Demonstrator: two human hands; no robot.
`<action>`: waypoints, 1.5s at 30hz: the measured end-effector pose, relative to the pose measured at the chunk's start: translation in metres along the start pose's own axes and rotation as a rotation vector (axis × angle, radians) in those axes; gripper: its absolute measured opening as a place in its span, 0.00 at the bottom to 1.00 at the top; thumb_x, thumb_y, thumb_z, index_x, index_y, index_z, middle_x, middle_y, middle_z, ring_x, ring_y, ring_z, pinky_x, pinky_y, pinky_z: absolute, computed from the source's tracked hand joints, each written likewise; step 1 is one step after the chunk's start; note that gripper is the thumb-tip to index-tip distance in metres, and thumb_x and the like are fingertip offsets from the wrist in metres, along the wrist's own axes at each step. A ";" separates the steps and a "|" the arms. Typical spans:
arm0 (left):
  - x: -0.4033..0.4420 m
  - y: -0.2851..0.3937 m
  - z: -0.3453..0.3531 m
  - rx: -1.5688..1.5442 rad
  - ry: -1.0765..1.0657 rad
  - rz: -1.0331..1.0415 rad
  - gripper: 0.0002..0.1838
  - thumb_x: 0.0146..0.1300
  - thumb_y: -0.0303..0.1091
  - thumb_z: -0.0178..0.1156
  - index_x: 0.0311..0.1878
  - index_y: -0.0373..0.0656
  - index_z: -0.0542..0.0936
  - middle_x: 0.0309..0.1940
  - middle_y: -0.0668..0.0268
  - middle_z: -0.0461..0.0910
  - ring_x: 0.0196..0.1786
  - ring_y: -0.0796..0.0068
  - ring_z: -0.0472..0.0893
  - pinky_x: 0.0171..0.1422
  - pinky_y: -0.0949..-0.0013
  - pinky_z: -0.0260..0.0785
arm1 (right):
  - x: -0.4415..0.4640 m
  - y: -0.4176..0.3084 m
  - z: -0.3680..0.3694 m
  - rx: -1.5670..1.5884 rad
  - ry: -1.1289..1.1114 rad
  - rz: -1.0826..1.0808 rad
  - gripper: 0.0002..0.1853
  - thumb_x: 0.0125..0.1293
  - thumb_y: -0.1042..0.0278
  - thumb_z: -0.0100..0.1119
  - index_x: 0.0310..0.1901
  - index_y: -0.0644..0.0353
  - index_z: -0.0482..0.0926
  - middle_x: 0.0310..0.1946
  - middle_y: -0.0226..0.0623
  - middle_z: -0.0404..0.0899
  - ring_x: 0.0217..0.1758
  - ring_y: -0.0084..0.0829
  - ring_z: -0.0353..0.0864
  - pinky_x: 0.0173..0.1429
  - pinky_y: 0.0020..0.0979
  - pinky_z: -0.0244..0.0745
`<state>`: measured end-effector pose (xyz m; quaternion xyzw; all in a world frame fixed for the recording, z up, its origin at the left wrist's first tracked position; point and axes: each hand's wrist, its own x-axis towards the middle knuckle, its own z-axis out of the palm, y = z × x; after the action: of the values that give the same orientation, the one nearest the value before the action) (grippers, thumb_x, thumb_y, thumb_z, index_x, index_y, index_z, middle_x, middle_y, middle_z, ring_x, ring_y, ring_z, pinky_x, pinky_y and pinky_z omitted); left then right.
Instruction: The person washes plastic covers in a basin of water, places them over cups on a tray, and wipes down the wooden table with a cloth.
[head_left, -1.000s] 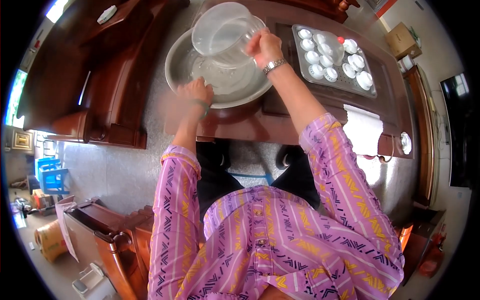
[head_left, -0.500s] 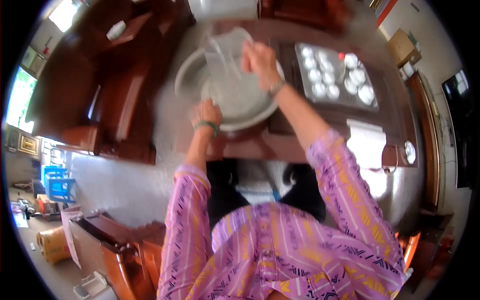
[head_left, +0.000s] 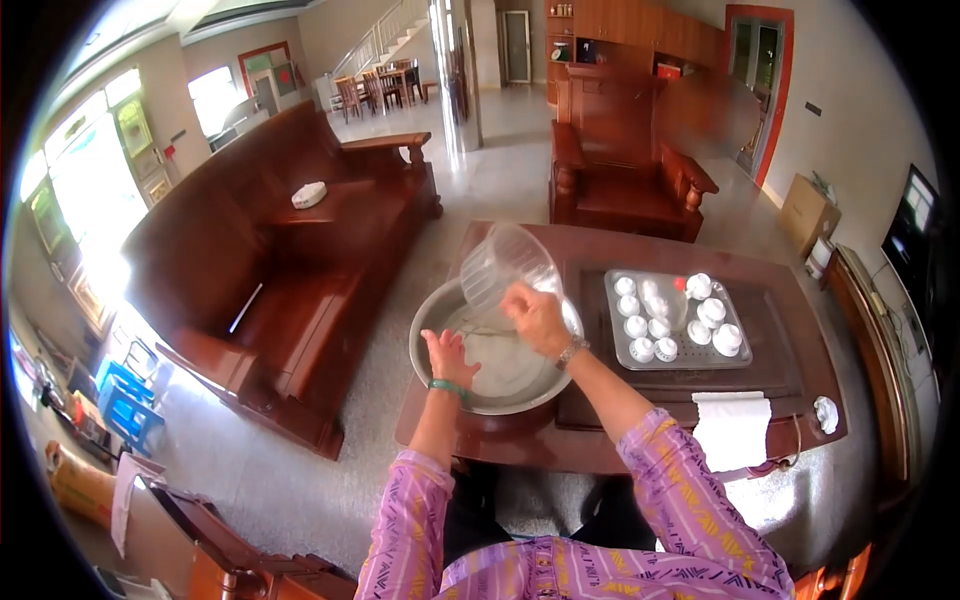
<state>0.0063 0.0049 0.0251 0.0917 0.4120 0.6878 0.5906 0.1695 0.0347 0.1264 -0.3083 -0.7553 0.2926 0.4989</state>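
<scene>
On the wooden coffee table (head_left: 480,440) stands a wide metal basin (head_left: 428,372) with cloudy, whitish liquid inside. My right hand (head_left: 540,318) is closed on a clear ribbed jug (head_left: 512,262), which it holds tilted over the far right part of the basin. Whether liquid remains in the jug I cannot tell. My left hand (head_left: 450,360) hovers above the basin's left side, its fingers spread and nothing in them. A green bangle (head_left: 447,386) circles that wrist.
Right of the basin sits a metal tray (head_left: 640,362) with several white cups and a clear vessel. A white cloth (head_left: 732,425) hangs over the table's near edge. A wooden sofa (head_left: 230,290) stands left, an armchair (head_left: 625,185) beyond the table.
My left hand has opened from a closed shape near the basin's rim. The jug, still in my right hand, has turned more onto its side. The view has tilted up to show more room.
</scene>
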 end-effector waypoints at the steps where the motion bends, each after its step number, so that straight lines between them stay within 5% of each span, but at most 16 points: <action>1: -0.002 0.000 0.007 -0.104 0.019 -0.064 0.52 0.54 0.78 0.31 0.71 0.45 0.49 0.72 0.59 0.47 0.73 0.61 0.46 0.69 0.36 0.33 | -0.003 0.008 0.003 -0.074 -0.098 0.009 0.06 0.54 0.69 0.59 0.29 0.60 0.73 0.18 0.38 0.75 0.23 0.35 0.75 0.30 0.32 0.69; 5: 0.013 -0.004 0.010 -0.338 -0.413 -0.094 0.53 0.53 0.79 0.31 0.69 0.42 0.53 0.69 0.59 0.52 0.70 0.56 0.52 0.71 0.44 0.41 | -0.012 0.017 0.005 0.088 -0.327 0.133 0.05 0.53 0.70 0.58 0.26 0.61 0.73 0.17 0.36 0.73 0.21 0.29 0.72 0.29 0.31 0.68; 9: -0.005 -0.002 0.016 -0.358 -0.468 -0.115 0.56 0.50 0.81 0.33 0.69 0.40 0.51 0.70 0.58 0.50 0.70 0.57 0.51 0.70 0.41 0.38 | -0.003 0.001 -0.003 -0.038 -0.288 0.057 0.05 0.54 0.70 0.58 0.28 0.62 0.74 0.19 0.35 0.75 0.23 0.26 0.73 0.30 0.29 0.68; 10: -0.005 -0.004 0.015 -0.361 -0.461 -0.113 0.56 0.50 0.81 0.33 0.69 0.40 0.51 0.70 0.58 0.50 0.70 0.57 0.51 0.70 0.41 0.38 | 0.000 -0.007 -0.006 -0.035 -0.295 0.059 0.05 0.54 0.70 0.58 0.28 0.62 0.74 0.19 0.35 0.75 0.23 0.26 0.73 0.30 0.29 0.68; 12: -0.005 -0.007 0.011 -0.245 0.027 -0.161 0.57 0.49 0.81 0.33 0.69 0.40 0.53 0.70 0.58 0.51 0.69 0.56 0.53 0.69 0.40 0.40 | 0.003 -0.019 -0.008 0.119 -0.138 -0.005 0.04 0.56 0.71 0.57 0.29 0.62 0.75 0.21 0.36 0.77 0.24 0.28 0.74 0.32 0.30 0.69; 13: -0.012 -0.004 0.013 -0.249 0.043 -0.155 0.57 0.49 0.81 0.33 0.69 0.40 0.53 0.70 0.58 0.51 0.69 0.56 0.53 0.69 0.40 0.40 | 0.003 -0.026 -0.011 0.111 -0.154 0.044 0.04 0.57 0.72 0.56 0.30 0.62 0.75 0.23 0.37 0.78 0.25 0.27 0.75 0.33 0.30 0.71; 16: -0.018 -0.002 0.019 -0.365 -0.127 -0.192 0.56 0.51 0.80 0.32 0.69 0.38 0.49 0.70 0.53 0.49 0.72 0.53 0.48 0.71 0.39 0.35 | -0.007 -0.006 0.001 0.000 -0.466 0.126 0.05 0.56 0.71 0.56 0.29 0.63 0.74 0.21 0.36 0.76 0.26 0.26 0.75 0.34 0.30 0.71; 19: 0.002 -0.011 0.009 -0.377 -0.537 -0.040 0.60 0.48 0.82 0.33 0.71 0.39 0.44 0.73 0.57 0.39 0.75 0.57 0.35 0.70 0.38 0.23 | -0.010 -0.004 -0.002 0.102 -0.431 0.203 0.03 0.58 0.75 0.54 0.28 0.62 0.72 0.20 0.27 0.72 0.27 0.17 0.69 0.34 0.23 0.68; 23: -0.008 -0.007 -0.002 -0.355 -0.249 -0.197 0.61 0.46 0.83 0.33 0.72 0.42 0.41 0.73 0.57 0.36 0.75 0.60 0.36 0.70 0.39 0.25 | -0.003 -0.020 -0.007 -0.006 -0.338 0.111 0.02 0.57 0.75 0.53 0.28 0.63 0.72 0.21 0.27 0.73 0.27 0.17 0.70 0.35 0.23 0.68; 27: -0.015 -0.003 0.002 -0.372 -0.054 -0.170 0.60 0.47 0.82 0.33 0.71 0.40 0.44 0.73 0.56 0.41 0.74 0.59 0.40 0.71 0.42 0.26 | -0.001 -0.020 0.000 0.102 -0.171 0.035 0.05 0.55 0.70 0.57 0.30 0.62 0.74 0.22 0.37 0.77 0.26 0.29 0.75 0.34 0.31 0.70; 29: -0.002 -0.005 0.001 -0.456 -0.384 -0.150 0.56 0.51 0.79 0.32 0.69 0.37 0.52 0.69 0.53 0.53 0.70 0.54 0.54 0.72 0.48 0.41 | -0.012 0.004 0.013 -0.021 -0.472 0.061 0.06 0.54 0.69 0.57 0.30 0.62 0.74 0.22 0.37 0.77 0.25 0.29 0.75 0.32 0.31 0.70; 34: -0.005 -0.005 -0.006 -0.383 -0.326 -0.087 0.50 0.56 0.76 0.30 0.66 0.39 0.59 0.65 0.54 0.60 0.65 0.53 0.61 0.70 0.52 0.50 | -0.023 -0.004 0.016 0.044 -0.471 0.180 0.05 0.53 0.70 0.57 0.29 0.61 0.74 0.23 0.38 0.77 0.28 0.32 0.77 0.34 0.31 0.70; 37: -0.006 -0.007 -0.009 -0.341 -0.539 -0.038 0.54 0.53 0.79 0.34 0.68 0.38 0.56 0.67 0.57 0.57 0.68 0.56 0.56 0.70 0.48 0.47 | -0.027 -0.011 0.019 -0.407 -0.419 -0.254 0.04 0.58 0.68 0.52 0.30 0.58 0.74 0.26 0.34 0.78 0.30 0.35 0.77 0.39 0.39 0.68; 38: -0.006 -0.006 -0.015 -0.207 -0.464 -0.014 0.54 0.52 0.78 0.35 0.69 0.40 0.54 0.69 0.57 0.54 0.69 0.56 0.55 0.69 0.44 0.46 | -0.029 -0.007 0.022 -0.530 -0.374 -0.432 0.04 0.57 0.69 0.51 0.30 0.55 0.75 0.28 0.34 0.78 0.33 0.37 0.77 0.43 0.40 0.66; 42: -0.042 0.004 0.002 -0.360 -0.223 -0.173 0.46 0.59 0.70 0.31 0.69 0.40 0.52 0.68 0.50 0.52 0.69 0.48 0.54 0.68 0.41 0.47 | -0.037 -0.023 0.019 -0.714 -0.544 -0.500 0.08 0.51 0.72 0.52 0.34 0.50 0.77 0.26 0.30 0.76 0.36 0.31 0.77 0.51 0.38 0.61; 45: -0.072 0.005 0.017 -0.401 -0.191 0.056 0.30 0.65 0.51 0.47 0.64 0.44 0.56 0.58 0.50 0.65 0.57 0.55 0.71 0.53 0.55 0.73 | -0.046 -0.019 0.023 -0.706 -0.548 -0.565 0.10 0.50 0.74 0.53 0.35 0.50 0.77 0.25 0.28 0.75 0.36 0.30 0.76 0.53 0.38 0.61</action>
<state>0.0334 -0.0509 0.0651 0.0484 0.2062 0.7602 0.6142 0.1592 -0.0151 0.1065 -0.1540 -0.9642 -0.0555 0.2085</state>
